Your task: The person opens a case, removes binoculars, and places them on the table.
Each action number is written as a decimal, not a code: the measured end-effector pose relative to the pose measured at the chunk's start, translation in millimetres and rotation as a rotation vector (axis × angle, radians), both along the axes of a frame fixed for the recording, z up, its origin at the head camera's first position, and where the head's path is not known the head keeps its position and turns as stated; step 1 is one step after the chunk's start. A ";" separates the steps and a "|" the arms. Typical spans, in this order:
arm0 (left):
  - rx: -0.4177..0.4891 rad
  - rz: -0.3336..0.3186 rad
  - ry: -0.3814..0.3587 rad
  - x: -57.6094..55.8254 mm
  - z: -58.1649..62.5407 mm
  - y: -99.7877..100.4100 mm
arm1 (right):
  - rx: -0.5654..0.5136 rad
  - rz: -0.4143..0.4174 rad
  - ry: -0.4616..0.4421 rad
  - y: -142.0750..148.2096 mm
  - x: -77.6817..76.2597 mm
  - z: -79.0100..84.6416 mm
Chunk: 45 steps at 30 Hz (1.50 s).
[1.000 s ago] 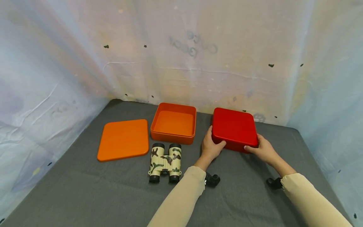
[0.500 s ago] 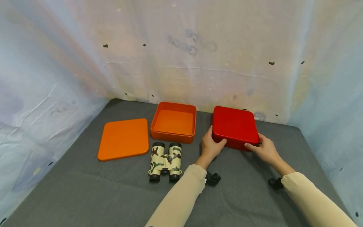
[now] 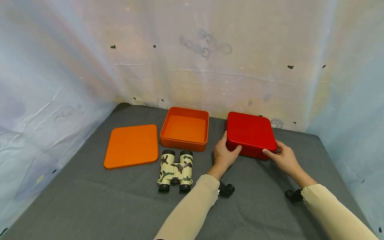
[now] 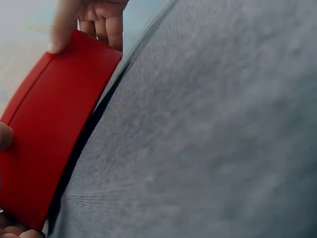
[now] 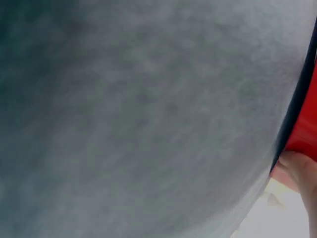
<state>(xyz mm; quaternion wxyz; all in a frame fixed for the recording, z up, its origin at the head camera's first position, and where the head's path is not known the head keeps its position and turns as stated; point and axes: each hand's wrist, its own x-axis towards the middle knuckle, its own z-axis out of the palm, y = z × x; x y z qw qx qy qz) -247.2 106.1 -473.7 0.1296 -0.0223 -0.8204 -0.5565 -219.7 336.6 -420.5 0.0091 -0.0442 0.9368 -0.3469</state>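
Note:
In the head view a closed red box (image 3: 251,131) sits at the back right of the grey cloth, with both hands on its near corners. My left hand (image 3: 224,155) grips the left near corner, thumb on the front wall and fingers along the side. At the other corner my right hand (image 3: 283,156) holds on the same way. The left wrist view shows the red front wall (image 4: 62,114) with the lid seam and a dark strip under its lower edge; whether the box is lifted I cannot tell. Its contents are hidden.
Left of the red box stands an open orange box (image 3: 184,128). Its flat orange lid (image 3: 131,146) lies further left. Camouflage-patterned binoculars (image 3: 175,170) lie in front of the orange box. A pale hanging sheet (image 3: 192,66) closes off the back and sides.
Both hands keep their grip on the red box. Its right near corner and the right hand have shifted very slightly to the right. The other things stay put.

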 end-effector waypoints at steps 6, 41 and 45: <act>0.039 -0.035 -0.006 1.4 -3.6 0.4 | 0.045 0.124 -0.003 7.9 -1.3 1.8; 0.475 -0.149 0.019 -2.9 -7.5 -8.5 | -0.492 0.157 -0.197 19.6 7.3 -7.5; 0.473 -0.114 0.019 -2.5 -7.3 -7.9 | -0.533 0.125 -0.170 20.4 7.7 -10.0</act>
